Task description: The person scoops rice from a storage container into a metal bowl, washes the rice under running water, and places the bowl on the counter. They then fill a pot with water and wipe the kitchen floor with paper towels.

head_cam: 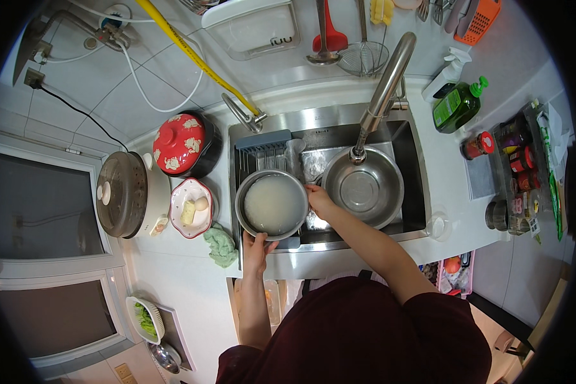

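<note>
A round metal pot [239, 204] with rice in cloudy water [274, 201] is held over the left part of the stainless-steel sink [416, 177]. My left hand [257, 252] grips its near rim, thumb on top. On the pot's right side, my right hand [319, 201] closes on the edge. A larger stainless-steel basin [363, 191] stands in the sink to the right, under the faucet [386, 81]; no stream of water is visible. Partly covered by the pot, a grey drying rack [264, 140] spans the left of the sink.
Left of the sink are a red-lidded pot [179, 144], a scalloped bowl [210, 211] with an egg, a green cloth [221, 245] and a lidded cooker [158, 192]. To the right stand a green pump bottle [456, 109], a red-capped jar [477, 145] and a clear cup [438, 226].
</note>
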Tool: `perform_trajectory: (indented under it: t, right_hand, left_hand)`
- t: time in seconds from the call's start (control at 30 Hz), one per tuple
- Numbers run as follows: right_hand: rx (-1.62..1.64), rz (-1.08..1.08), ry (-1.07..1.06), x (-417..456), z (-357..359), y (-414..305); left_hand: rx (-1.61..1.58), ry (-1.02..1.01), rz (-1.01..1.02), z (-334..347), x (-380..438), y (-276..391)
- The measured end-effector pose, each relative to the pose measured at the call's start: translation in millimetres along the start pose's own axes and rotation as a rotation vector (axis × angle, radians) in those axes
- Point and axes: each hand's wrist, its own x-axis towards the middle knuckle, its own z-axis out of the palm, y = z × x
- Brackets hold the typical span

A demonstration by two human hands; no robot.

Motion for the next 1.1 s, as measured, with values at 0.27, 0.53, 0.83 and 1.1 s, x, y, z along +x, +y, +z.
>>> perform_trajectory:
  t: [0.27, 0.53, 0.83, 1.1]
  right_hand:
    - [-0.044, -0.035, 0.011, 6, -15, 15]
    - [-0.064, 0.053, 0.011, -15, -27, 8]
    - [-0.101, 0.037, 0.006, -34, -27, 5]
    - [-0.141, -0.034, -0.030, -38, -25, 4]
  left_hand:
    - [0.076, 0.022, 0.026, 2, 5, 3]
    - [0.111, 0.026, 0.065, -1, 8, 5]
    - [0.112, 0.015, 0.095, 5, 2, 18]
    - [0.179, 0.013, 0.163, 0, 8, 16]
